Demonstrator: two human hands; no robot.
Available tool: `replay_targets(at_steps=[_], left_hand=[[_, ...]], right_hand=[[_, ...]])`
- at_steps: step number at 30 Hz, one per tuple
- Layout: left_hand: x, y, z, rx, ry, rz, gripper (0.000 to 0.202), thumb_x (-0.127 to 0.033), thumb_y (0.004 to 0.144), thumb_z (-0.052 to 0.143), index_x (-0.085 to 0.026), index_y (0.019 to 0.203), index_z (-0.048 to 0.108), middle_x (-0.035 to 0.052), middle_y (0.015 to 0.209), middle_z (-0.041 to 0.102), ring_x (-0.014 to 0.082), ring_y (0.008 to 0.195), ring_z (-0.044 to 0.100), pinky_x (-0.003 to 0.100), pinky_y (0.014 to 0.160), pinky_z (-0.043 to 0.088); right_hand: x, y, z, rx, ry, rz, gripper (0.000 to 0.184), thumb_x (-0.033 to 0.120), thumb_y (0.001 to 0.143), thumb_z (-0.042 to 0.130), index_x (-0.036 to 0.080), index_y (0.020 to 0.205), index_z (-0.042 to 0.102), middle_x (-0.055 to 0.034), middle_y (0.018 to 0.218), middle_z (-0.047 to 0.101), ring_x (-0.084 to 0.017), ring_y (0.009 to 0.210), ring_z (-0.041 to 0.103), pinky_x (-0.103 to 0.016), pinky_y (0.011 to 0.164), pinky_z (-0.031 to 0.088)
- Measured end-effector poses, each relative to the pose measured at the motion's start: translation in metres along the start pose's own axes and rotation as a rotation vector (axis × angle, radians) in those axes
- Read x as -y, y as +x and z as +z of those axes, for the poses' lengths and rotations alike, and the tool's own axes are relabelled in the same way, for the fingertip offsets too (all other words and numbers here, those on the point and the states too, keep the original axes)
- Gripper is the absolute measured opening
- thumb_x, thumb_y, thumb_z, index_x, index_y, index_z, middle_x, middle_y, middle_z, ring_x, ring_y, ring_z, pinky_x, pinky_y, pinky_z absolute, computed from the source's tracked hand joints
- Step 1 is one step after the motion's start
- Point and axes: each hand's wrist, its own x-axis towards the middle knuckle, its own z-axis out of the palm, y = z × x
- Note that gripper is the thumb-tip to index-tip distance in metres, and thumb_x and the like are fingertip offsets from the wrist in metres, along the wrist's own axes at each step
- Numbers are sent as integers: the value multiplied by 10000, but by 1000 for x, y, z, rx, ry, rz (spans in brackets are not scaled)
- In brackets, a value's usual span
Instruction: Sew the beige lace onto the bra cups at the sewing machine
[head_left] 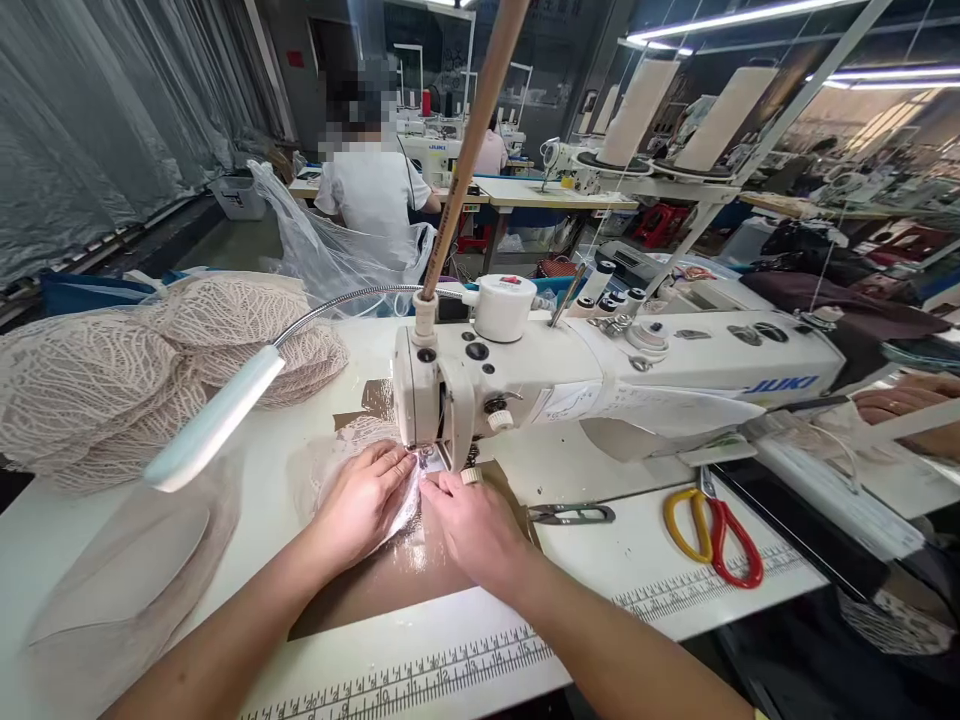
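Note:
A white sewing machine [600,370] stands on the white table [615,545]. Under its needle lies a pale lace and sheer fabric piece [409,515]. My left hand [360,505] rests on the fabric just left of the needle, fingers curled and pressed onto the cloth. My right hand [469,525] lies just right of it, fingers pinching the fabric edge at the presser foot. The two hands almost touch.
A pile of beige lace pieces [112,385] sits at the back left, with a gooseneck lamp [214,420] over it. Thread snips [574,514] and red-and-yellow scissors [712,535] lie to the right. A person in white [375,195] sits ahead. Another person's hand [904,400] shows at far right.

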Motion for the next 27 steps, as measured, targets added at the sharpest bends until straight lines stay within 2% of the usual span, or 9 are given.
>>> replay_targets(at_steps=[7, 10, 12, 14, 16, 19, 23, 25, 27], left_hand=[[-1, -8, 4, 28, 156, -200, 384, -253, 936, 422, -179, 1276, 584, 128, 1345, 558, 387, 1273, 411, 598, 1003, 390], [2, -10, 0, 50, 140, -293, 423, -259, 921, 424, -151, 1308, 554, 144, 1407, 506, 431, 1328, 350, 662, 1014, 337], [3, -14, -8, 86, 77, -294, 447, -195, 860, 460, -157, 1295, 560, 138, 1430, 487, 426, 1351, 336, 680, 1026, 311], [1, -21, -22, 155, -54, -204, 477, -125, 769, 501, -191, 1229, 608, 103, 1428, 499, 395, 1369, 337, 651, 1056, 309], [-8, -32, -37, 252, -230, -47, 470, -85, 723, 519, -238, 1146, 658, 49, 1404, 534, 338, 1363, 379, 574, 1095, 327], [-27, -51, -52, 298, -422, 79, 434, -90, 785, 507, -272, 1148, 662, 13, 1376, 563, 250, 1309, 475, 446, 1102, 389], [-39, -66, -47, 138, -396, -116, 376, -212, 919, 451, -247, 1268, 589, 49, 1389, 546, 223, 1288, 497, 406, 1072, 447], [-38, -67, -38, 123, -305, -189, 369, -289, 944, 449, -223, 1281, 584, 75, 1381, 550, 243, 1271, 512, 429, 1057, 464], [-38, -61, -28, 156, -202, -176, 397, -327, 942, 463, -185, 1292, 583, 105, 1391, 537, 276, 1276, 504, 470, 1065, 451]], right_hand=[[-4, -4, 11, -105, 39, -23, 350, 29, 810, 480, 191, 1062, 659, -48, 832, 601, -178, 726, 527, -279, 612, 370], [-6, -5, 16, -189, 111, -42, 371, 32, 831, 453, 179, 1101, 660, -58, 884, 643, -185, 768, 573, -284, 684, 427], [-9, -7, 18, -265, 205, -64, 370, 54, 860, 433, 166, 1135, 654, -69, 952, 675, -186, 823, 608, -285, 744, 460], [-11, -8, 17, -324, 308, -85, 337, 95, 885, 432, 154, 1126, 660, -75, 989, 691, -186, 863, 631, -283, 769, 482], [-13, -10, 15, -354, 385, -95, 298, 125, 892, 442, 152, 1072, 679, -76, 981, 696, -186, 866, 642, -283, 760, 496], [-14, -11, 13, -372, 449, -99, 270, 134, 896, 443, 154, 999, 692, -72, 931, 697, -182, 837, 644, -287, 752, 502], [-13, -12, 12, -376, 491, -128, 251, 127, 890, 455, 156, 963, 693, -60, 865, 685, -168, 787, 631, -271, 720, 490], [-12, -13, 11, -362, 486, -160, 244, 132, 889, 461, 162, 963, 691, -56, 867, 681, -164, 783, 619, -265, 712, 479], [-12, -14, 10, -329, 442, -198, 257, 124, 885, 457, 166, 1001, 683, -57, 896, 675, -165, 802, 604, -265, 723, 466]])
